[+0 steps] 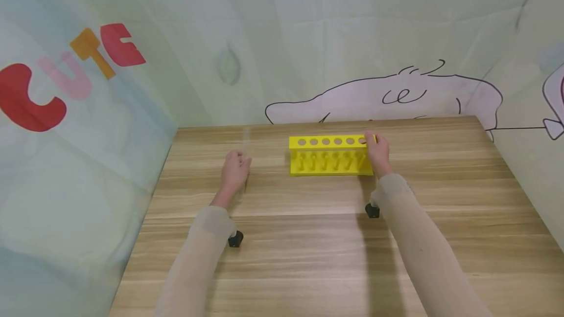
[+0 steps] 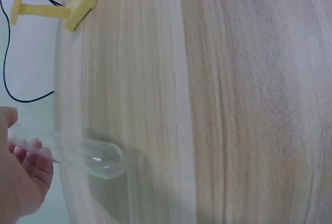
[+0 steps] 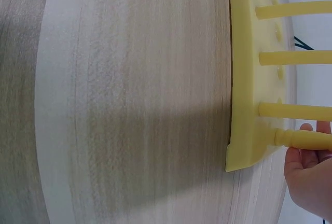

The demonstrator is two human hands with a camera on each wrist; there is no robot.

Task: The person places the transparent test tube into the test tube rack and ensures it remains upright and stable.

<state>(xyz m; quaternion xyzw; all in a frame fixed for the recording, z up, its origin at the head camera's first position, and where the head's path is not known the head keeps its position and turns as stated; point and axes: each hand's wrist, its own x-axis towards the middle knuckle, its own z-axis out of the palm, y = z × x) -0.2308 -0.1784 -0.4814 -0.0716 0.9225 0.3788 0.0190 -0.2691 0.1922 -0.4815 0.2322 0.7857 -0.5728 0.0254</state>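
My left hand (image 1: 234, 170) pinches a clear test tube (image 2: 98, 159) over the left part of the table. In the left wrist view the tube's rounded end points away from the fingers, close over the wood. A yellow test tube rack (image 1: 330, 172) stands near the back of the table, its row of holes on top. My right hand (image 1: 379, 153) grips the rack's right end, thumb and fingers around the end post (image 3: 306, 139). No tube shows in the rack.
The wood-grain table (image 1: 299, 258) reaches back to a printed cloth backdrop (image 1: 282, 62). Another cloth side (image 1: 66, 185) with coloured letters borders the table's left edge. Small black wrist devices (image 1: 235, 238) show below each cuff.
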